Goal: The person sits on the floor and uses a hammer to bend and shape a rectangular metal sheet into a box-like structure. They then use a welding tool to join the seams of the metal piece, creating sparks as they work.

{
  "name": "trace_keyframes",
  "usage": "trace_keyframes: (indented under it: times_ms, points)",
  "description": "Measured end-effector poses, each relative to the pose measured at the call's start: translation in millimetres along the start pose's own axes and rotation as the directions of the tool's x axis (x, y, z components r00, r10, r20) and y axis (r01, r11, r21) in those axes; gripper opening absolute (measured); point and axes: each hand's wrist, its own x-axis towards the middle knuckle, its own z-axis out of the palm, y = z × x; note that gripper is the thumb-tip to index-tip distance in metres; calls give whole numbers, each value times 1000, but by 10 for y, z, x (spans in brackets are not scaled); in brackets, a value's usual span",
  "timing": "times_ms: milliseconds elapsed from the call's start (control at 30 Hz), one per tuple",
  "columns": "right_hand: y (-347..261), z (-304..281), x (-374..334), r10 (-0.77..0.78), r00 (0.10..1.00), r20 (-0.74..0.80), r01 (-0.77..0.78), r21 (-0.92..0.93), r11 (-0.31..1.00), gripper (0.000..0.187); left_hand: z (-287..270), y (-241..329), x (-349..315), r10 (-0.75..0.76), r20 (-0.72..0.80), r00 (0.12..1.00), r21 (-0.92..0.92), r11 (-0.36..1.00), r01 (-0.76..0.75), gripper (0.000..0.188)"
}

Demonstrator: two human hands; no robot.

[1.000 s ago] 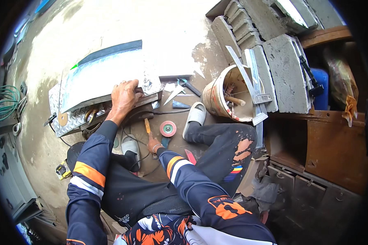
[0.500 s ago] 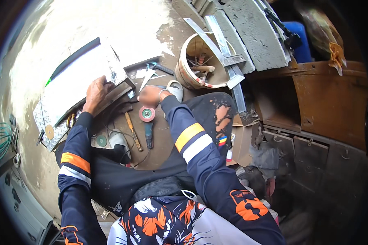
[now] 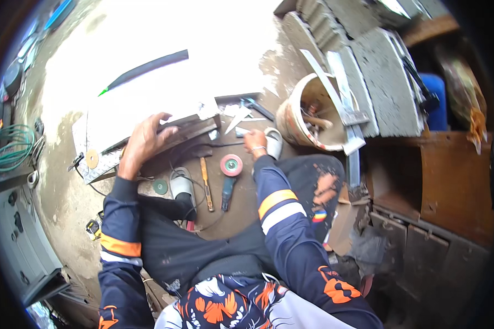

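My left hand [image 3: 142,143] lies with fingers spread on the near edge of a pale flat sheet [image 3: 148,104], just above a dark metal bar [image 3: 189,131] on the ground. My right hand [image 3: 253,141] is low over the ground beside a white shoe [image 3: 273,141], its fingers curled next to a small pale metal piece [image 3: 240,131]; whether it grips the piece is unclear. Between my arms lie an angle grinder [image 3: 228,189] with a red disc [image 3: 231,164] and a wooden-handled hammer [image 3: 205,183].
A worn bucket [image 3: 291,118] holding metal strips stands right of my right hand, with concrete blocks [image 3: 384,88] behind it. A green disc [image 3: 160,187], a tape measure [image 3: 93,227] and green coiled wire [image 3: 8,148] lie to the left. A brown cabinet [image 3: 444,186] stands at right.
My head has turned, so the scene has shifted in view. My right hand left the grinder's disc and moved toward the white shoe. My left hand stays on the sheet's edge.
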Motion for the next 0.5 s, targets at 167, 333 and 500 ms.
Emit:
trace_keyframes:
  times_ms: [167, 333, 500]
  points:
    - [131, 149, 357, 7, 993, -115, -33, -221, 975, 28, -180, -270, -262, -230, -104, 968, -58, 973, 225, 40]
    - [18, 205, 1061, -110, 986, -122, 63, -341, 938, 58, -87, -513, -141, -203, -4, 979, 160, 966, 201, 45]
    - [-33, 287, 1601, -92, 986, -138, -8, -596, 803, 59, -98, -490, 79, -222, 187, 957, 125, 972, 202, 46]
